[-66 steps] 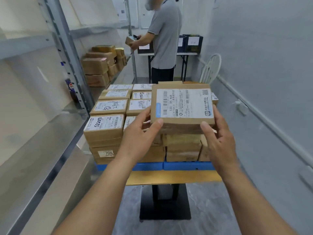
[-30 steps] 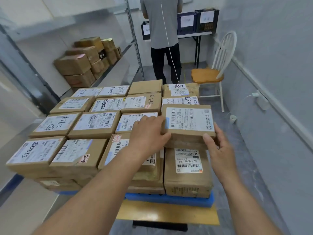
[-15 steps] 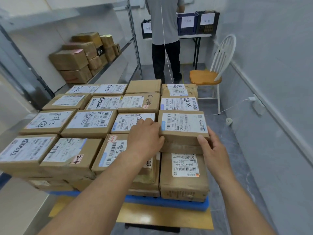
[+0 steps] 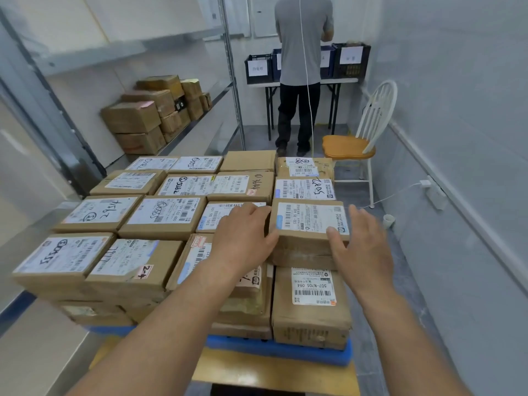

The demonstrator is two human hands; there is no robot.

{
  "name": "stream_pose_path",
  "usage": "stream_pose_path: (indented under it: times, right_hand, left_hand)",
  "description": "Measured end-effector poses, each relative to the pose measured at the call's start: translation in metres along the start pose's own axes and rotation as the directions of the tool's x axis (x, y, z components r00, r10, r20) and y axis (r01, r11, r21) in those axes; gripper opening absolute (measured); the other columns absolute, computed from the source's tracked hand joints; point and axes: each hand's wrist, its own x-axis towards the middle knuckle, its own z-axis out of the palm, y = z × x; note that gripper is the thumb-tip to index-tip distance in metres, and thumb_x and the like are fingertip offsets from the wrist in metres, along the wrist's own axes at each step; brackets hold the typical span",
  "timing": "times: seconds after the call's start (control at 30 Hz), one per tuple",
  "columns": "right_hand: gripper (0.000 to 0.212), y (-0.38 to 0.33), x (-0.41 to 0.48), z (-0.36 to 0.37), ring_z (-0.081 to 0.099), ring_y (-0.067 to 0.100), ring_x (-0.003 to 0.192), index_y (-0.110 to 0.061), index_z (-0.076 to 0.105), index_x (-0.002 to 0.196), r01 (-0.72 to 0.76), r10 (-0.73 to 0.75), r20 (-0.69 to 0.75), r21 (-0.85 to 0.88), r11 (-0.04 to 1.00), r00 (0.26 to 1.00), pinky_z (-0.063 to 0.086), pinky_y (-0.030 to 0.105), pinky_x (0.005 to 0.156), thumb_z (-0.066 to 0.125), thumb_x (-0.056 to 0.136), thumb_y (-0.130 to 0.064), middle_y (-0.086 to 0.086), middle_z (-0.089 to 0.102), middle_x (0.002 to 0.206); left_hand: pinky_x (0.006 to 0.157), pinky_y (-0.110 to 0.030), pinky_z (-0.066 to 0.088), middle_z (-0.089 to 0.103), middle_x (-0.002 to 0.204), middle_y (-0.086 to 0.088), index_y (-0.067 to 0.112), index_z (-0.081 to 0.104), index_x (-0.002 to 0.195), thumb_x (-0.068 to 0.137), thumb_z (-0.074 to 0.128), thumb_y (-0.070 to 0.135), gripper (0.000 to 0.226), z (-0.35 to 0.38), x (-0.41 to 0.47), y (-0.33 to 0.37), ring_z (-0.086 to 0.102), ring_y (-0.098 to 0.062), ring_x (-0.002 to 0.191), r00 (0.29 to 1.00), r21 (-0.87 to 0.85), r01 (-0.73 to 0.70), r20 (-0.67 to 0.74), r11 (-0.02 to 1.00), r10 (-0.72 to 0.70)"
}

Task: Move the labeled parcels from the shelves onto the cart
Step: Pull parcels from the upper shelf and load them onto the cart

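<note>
The labeled parcel [image 4: 310, 224] lies crosswise between left grip [image 4: 243, 238] and right grip [image 4: 363, 247], both spread, holding nothing; shelf parcels [image 4: 148, 115] lie far left.

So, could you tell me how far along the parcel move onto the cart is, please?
Done: the cart holds rows of labeled parcels. In hand: one parcel sits on the pile's right side, the left hand and right hand flanking it, fingers relaxed. Left: brown boxes sit on the shelf.

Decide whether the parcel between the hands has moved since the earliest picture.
Yes: the parcel went down, from held above the stack to resting on it, behind the 507-N705 box.
</note>
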Motion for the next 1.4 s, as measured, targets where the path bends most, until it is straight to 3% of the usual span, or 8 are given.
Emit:
stream_pose_path:
  times: [0.17, 0.37, 0.57, 0.7, 0.83, 1.07, 1.3, 1.4]
  right_hand:
    - [0.038, -0.031, 0.0, 0.01, 0.056, 0.04, 0.112, -0.004, 0.066, 0.115, 0.262, -0.281, -0.179, -0.126, 0.957, 0.943, 0.044, 0.052, 0.093, 0.061, 0.084, -0.025, 0.02, 0.06, 0.123]
    - [0.037, -0.077, -0.021, 0.035, 0.062, 0.038, 0.105, -0.007, 0.071, 0.105, 0.537, -0.55, -0.151, -0.117, 0.835, 0.821, 0.047, 0.053, 0.09, 0.079, 0.072, -0.019, 0.018, 0.066, 0.113]
    - [0.041, -0.125, -0.057, 0.059, 0.061, 0.034, 0.11, -0.012, 0.071, 0.104, 0.736, -0.734, -0.052, 0.019, 0.677, 0.677, 0.038, 0.05, 0.099, 0.042, 0.081, -0.032, 0.015, 0.065, 0.116]
    - [0.041, -0.149, -0.085, 0.072, 0.055, 0.033, 0.116, -0.013, 0.068, 0.11, 0.81, -0.811, -0.014, 0.069, 0.583, 0.585, 0.034, 0.05, 0.102, 0.046, 0.082, -0.033, 0.016, 0.061, 0.123]
    - [0.055, -0.174, -0.121, 0.086, 0.051, 0.036, 0.121, -0.011, 0.063, 0.119, 0.857, -0.863, 0.029, 0.106, 0.504, 0.504, 0.044, 0.055, 0.098, 0.077, 0.069, -0.029, 0.02, 0.056, 0.13]
    - [0.059, -0.233, -0.206, 0.098, 0.05, 0.036, 0.125, -0.013, 0.051, 0.133, 0.896, -0.908, 0.092, 0.146, 0.419, 0.409, 0.04, 0.058, 0.102, 0.04, 0.082, -0.041, 0.023, 0.05, 0.136]
    - [0.069, -0.289, -0.312, 0.11, 0.049, 0.036, 0.127, -0.012, 0.053, 0.133, 0.941, -0.962, 0.057, 0.201, 0.272, 0.266, 0.026, 0.055, 0.105, 0.069, 0.075, -0.045, 0.023, 0.048, 0.139]
    - [0.064, -0.311, -0.358, 0.109, 0.048, 0.036, 0.128, -0.012, 0.054, 0.133, 0.943, -0.971, 0.084, 0.232, 0.239, 0.225, 0.028, 0.056, 0.106, 0.057, 0.08, -0.047, 0.022, 0.048, 0.139]
  left_hand:
    - [0.105, -0.03, 0.027, 0.043, 0.14, 0.005, 0.024, 0.036, 0.143, 0.096, 0.042, 0.041, 0.05, -0.013, -0.013, -0.003, 0.035, -0.015, 0.13, 0.995, 0.052, 0.009, -0.103, 0.999, -0.004]
    - [0.09, -0.039, 0.042, 0.061, 0.119, -0.002, 0.018, 0.057, 0.127, 0.091, 0.044, 0.042, 0.045, -0.016, -0.052, -0.032, 0.057, -0.024, 0.109, 0.971, 0.136, 0.096, -0.231, 0.986, -0.063]
    - [0.079, -0.038, 0.051, 0.068, 0.104, -0.002, 0.016, 0.068, 0.109, 0.081, 0.045, 0.043, 0.045, -0.032, -0.111, -0.072, 0.066, -0.024, 0.092, 0.931, 0.175, 0.273, -0.294, 0.946, -0.214]
    - [0.081, -0.039, 0.051, 0.069, 0.106, -0.005, 0.015, 0.07, 0.107, 0.08, 0.043, 0.046, 0.049, -0.041, -0.155, -0.098, 0.066, -0.025, 0.094, 0.884, 0.22, 0.415, -0.326, 0.883, -0.334]
    - [0.091, -0.04, 0.045, 0.065, 0.118, -0.008, 0.016, 0.068, 0.111, 0.081, 0.042, 0.048, 0.051, -0.038, -0.208, -0.124, 0.063, -0.028, 0.104, 0.81, 0.212, 0.555, -0.355, 0.804, -0.466]
    - [0.092, -0.057, 0.042, 0.06, 0.125, -0.018, 0.01, 0.066, 0.112, 0.079, 0.04, 0.05, 0.057, -0.038, -0.303, -0.157, 0.061, -0.035, 0.11, 0.592, 0.099, 0.786, -0.405, 0.611, -0.696]
    - [0.098, -0.059, 0.036, 0.053, 0.134, -0.019, 0.011, 0.062, 0.121, 0.081, 0.037, 0.054, 0.064, -0.055, -0.406, -0.194, 0.052, -0.036, 0.122, 0.446, 0.046, 0.872, -0.483, 0.487, -0.753]
    - [0.11, -0.051, 0.022, 0.04, 0.147, -0.014, 0.016, 0.053, 0.133, 0.081, 0.028, 0.062, 0.073, -0.066, -0.457, -0.209, 0.036, -0.03, 0.136, 0.361, -0.011, 0.907, -0.495, 0.421, -0.79]
